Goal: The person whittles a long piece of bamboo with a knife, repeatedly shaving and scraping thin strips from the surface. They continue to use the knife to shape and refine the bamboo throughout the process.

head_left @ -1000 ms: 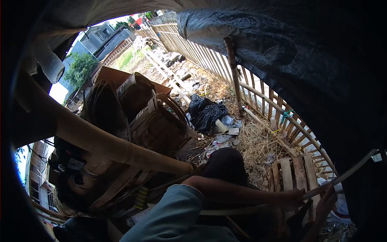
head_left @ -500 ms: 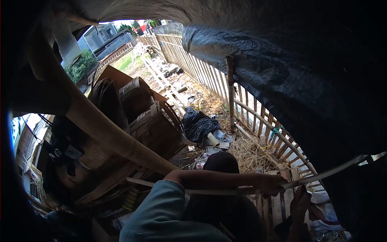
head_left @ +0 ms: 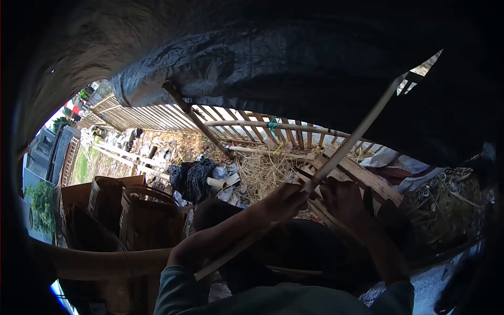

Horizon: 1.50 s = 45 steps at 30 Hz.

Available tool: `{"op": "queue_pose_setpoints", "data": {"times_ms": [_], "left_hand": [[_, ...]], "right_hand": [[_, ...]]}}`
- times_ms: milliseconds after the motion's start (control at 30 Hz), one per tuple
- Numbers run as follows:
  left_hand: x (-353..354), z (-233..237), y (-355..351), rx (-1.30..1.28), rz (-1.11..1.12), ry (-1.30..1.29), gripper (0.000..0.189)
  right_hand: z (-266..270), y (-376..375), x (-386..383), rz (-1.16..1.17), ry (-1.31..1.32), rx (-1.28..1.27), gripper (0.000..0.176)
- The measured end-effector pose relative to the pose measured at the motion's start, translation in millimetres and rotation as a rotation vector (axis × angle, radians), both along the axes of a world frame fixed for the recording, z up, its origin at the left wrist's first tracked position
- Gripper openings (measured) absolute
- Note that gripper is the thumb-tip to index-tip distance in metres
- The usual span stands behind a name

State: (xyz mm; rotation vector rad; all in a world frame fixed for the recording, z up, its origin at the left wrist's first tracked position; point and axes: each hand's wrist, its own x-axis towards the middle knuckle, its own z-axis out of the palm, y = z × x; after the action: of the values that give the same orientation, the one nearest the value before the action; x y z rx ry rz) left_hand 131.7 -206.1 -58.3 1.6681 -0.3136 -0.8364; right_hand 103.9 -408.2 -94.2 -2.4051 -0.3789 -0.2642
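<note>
A long, pale bamboo strip slants from my lap up to the right, towards the dark tarp. My left hand is closed around it near its middle. Just right of it, my right hand has its fingers curled close to the strip. A narrow dark shape shows beside that hand; whether it is a tool in the grip I cannot make out. Under the strip's lower part are my dark-clothed legs. Wooden boards lie just beyond my hands.
Large woven baskets stand at the left, behind a thick bamboo pole. A bamboo fence runs across the back below a dark tarp. Dry straw, a black plastic bag and white sacks lie on the ground.
My view has turned to the right. The strip has gone from nearly level to a steep slant, still in my left hand. My right hand has come up beside the strip.
</note>
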Motion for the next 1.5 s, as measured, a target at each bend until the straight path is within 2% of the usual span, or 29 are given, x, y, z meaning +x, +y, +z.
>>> {"op": "queue_pose_setpoints", "data": {"times_ms": [33, 100, 167, 233, 267, 367, 400, 467, 567, 600, 667, 733, 767, 800, 833, 900, 933, 1000, 1100, 1167, 1233, 1300, 1333, 1500], "left_hand": [[6, 14, -1, 0.069, 0.005, 0.134, 0.028], [7, 6, 0, -0.013, 0.027, -0.044, 0.023], [-5, -12, -4, 0.055, 0.027, -0.579, 0.012], [-6, -17, -4, 0.09, -0.02, -0.61, 0.011], [-7, -31, -2, 0.083, -0.043, -0.532, 0.015], [-10, -28, 1, 0.131, -0.094, -0.785, 0.013], [-5, -11, 0, 0.233, -0.113, -0.412, 0.014], [-4, -17, 1, 0.416, -0.252, -0.537, 0.016], [-3, -28, 3, 0.553, -0.377, -0.853, 0.021], [-4, -37, 4, 0.566, -0.387, -1.093, 0.021], [-3, -42, 9, 0.564, -0.447, -1.399, 0.022], [-8, -39, 0, 0.421, -0.294, -1.431, 0.026], [-8, -39, -6, 0.341, -0.212, -1.452, 0.028], [-10, -38, -8, 0.261, -0.179, -1.254, 0.034], [-15, -41, -7, 0.287, -0.168, -1.197, 0.032], [-12, -47, -5, 0.328, -0.163, -1.108, 0.029], [-9, -46, -9, 0.335, -0.159, -1.208, 0.028], [-10, -43, -14, 0.358, -0.146, -1.393, 0.026], [-5, -33, -21, 0.189, -0.042, -0.631, 0.017], [-4, -26, -19, 0.359, -0.109, -0.437, 0.02], [3, -18, -16, 0.252, -0.066, -0.079, 0.023], [8, -11, -15, -0.142, 0.098, 0.449, 0.028], [6, -5, -20, -0.124, 0.172, 0.465, 0.032], [4, -9, -24, -0.151, 0.222, 0.459, 0.027]], "right_hand": [[0, -1, -3, 0.034, -0.024, -0.008, 0.025], [2, 1, -10, 0.047, -0.054, -0.049, 0.025], [14, 3, -15, 0.077, -0.068, -0.08, 0.021], [5, 6, -17, 0.084, -0.004, -0.055, 0.021], [3, 6, -18, 0.092, -0.017, -0.033, 0.023], [7, 7, -18, 0.069, 0.0, -0.037, 0.025], [5, 8, -17, 0.031, -0.018, -0.003, 0.029], [3, 8, -16, -0.006, 0.016, -0.051, 0.031], [2, 8, -14, -0.026, 0.033, -0.108, 0.033], [1, 10, -14, -0.042, 0.051, -0.13, 0.034], [-1, 11, -12, -0.08, 0.056, -0.157, 0.036], [-4, 6, -3, -0.125, 0.026, -0.171, 0.039], [-7, -1, 8, -0.256, -0.126, -0.173, 0.044], [-3, -11, 19, -0.291, -0.097, -0.14, 0.043], [1, -18, 22, -0.326, -0.06, -0.105, 0.042], [-3, -20, 22, -0.33, -0.161, -0.108, 0.04], [-6, -22, 24, -0.33, -0.219, -0.11, 0.039], [-11, -23, 27, -0.32, -0.171, -0.154, 0.038], [-10, -24, 23, -0.285, -0.136, -0.13, 0.038], [-6, -24, 19, -0.248, -0.154, -0.095, 0.039], [-5, -20, 9, -0.206, -0.195, -0.064, 0.04], [-6, -16, 2, -0.137, -0.125, -0.05, 0.041], [-6, -15, 0, -0.101, -0.087, -0.043, 0.042], [-7, -17, -1, -0.098, -0.087, -0.003, 0.043]]}}
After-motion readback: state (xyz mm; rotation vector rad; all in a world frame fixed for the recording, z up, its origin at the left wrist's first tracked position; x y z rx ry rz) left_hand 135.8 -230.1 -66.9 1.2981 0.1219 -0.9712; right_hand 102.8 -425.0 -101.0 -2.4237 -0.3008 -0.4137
